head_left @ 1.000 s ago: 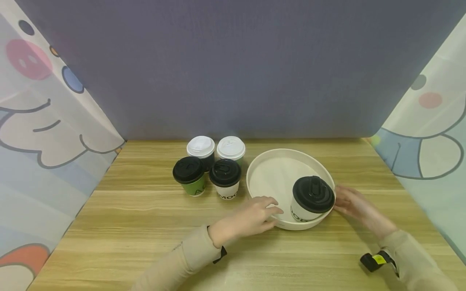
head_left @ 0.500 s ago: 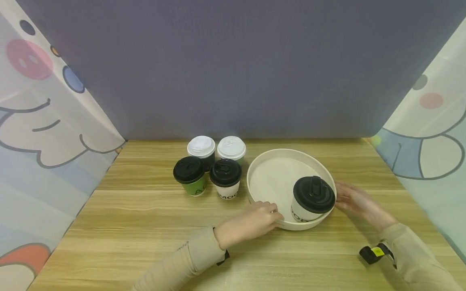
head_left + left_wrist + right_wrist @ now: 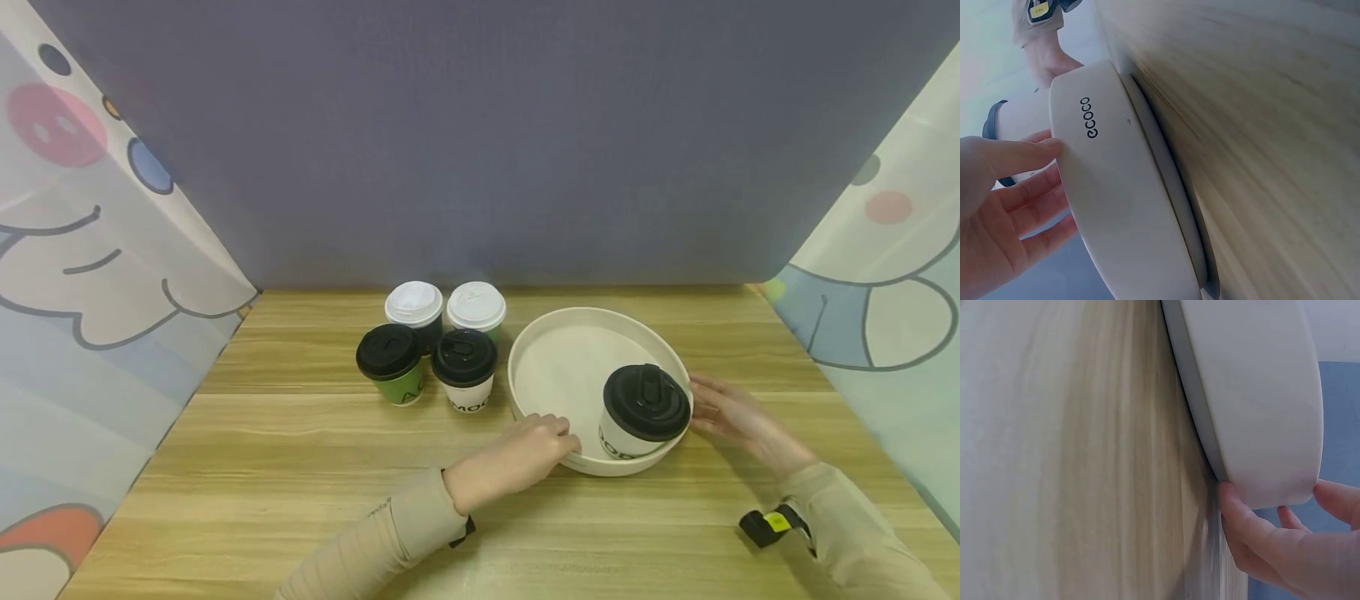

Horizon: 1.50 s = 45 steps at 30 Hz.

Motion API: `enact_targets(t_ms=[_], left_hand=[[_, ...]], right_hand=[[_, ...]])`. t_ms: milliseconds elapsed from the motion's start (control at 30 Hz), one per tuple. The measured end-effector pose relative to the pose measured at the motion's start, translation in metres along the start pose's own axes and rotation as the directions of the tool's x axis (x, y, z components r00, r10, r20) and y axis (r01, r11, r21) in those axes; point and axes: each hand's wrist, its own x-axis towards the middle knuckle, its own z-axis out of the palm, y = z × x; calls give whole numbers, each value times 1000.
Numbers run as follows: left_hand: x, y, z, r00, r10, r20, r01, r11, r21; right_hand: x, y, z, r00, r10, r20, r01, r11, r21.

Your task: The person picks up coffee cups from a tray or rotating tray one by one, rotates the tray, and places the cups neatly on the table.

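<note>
A cream round tray with a raised wall stands on the wooden table; its outer side reads "ecoco" in the left wrist view. Inside it, at the front right, is a white paper cup with a black lid. My left hand grips the tray's front left rim, thumb against the outside of the wall and fingers over the edge. On the opposite side my right hand holds the tray's wall, a fingertip low by the base and the thumb at the upper rim.
Left of the tray stand a green cup and a white cup, both black-lidded. Behind them are a dark cup and another cup with white lids. A grey panel rises along the table's back edge.
My left hand's spread fingers have closed onto the tray's rim. The right hand has shifted slightly along the tray's side. Tray and cups stay in place.
</note>
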Motion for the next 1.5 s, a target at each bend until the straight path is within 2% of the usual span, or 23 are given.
enact_targets(t_ms=[167, 400, 667, 833, 967, 1067, 1267, 1500], left_hand=[[-2, -5, 1, 1000, -7, 8, 7, 1000, -3], [-8, -12, 1, 1000, -16, -24, 15, 1000, -12], [-14, -19, 2, 997, -72, -31, 72, 997, -23], [-17, -26, 3, 995, -89, -40, 86, 994, -69], [-18, -30, 4, 994, -92, -54, 88, 994, -70], [-18, -34, 4, 994, -83, -66, 78, 994, -73], [-18, -41, 5, 995, -67, -79, 60, 995, -85], [-19, -47, 6, 994, -78, -81, 70, 992, -103]], right_hand=[[-3, 1, 2, 1000, -9, 14, 9, 999, -37], [-9, 7, 5, 998, -38, 42, 42, 995, -90], [-13, 15, 8, 999, -36, 24, 38, 996, -78], [-17, 17, 13, 1000, -8, -4, 7, 993, -119], [-23, 16, 19, 1000, 2, -23, -5, 989, -145], [-27, 18, 20, 1000, -15, -1, 15, 989, -145], [-30, 24, 22, 999, -30, 35, 33, 997, -75], [-32, 28, 29, 999, -29, 27, 29, 999, -28]])
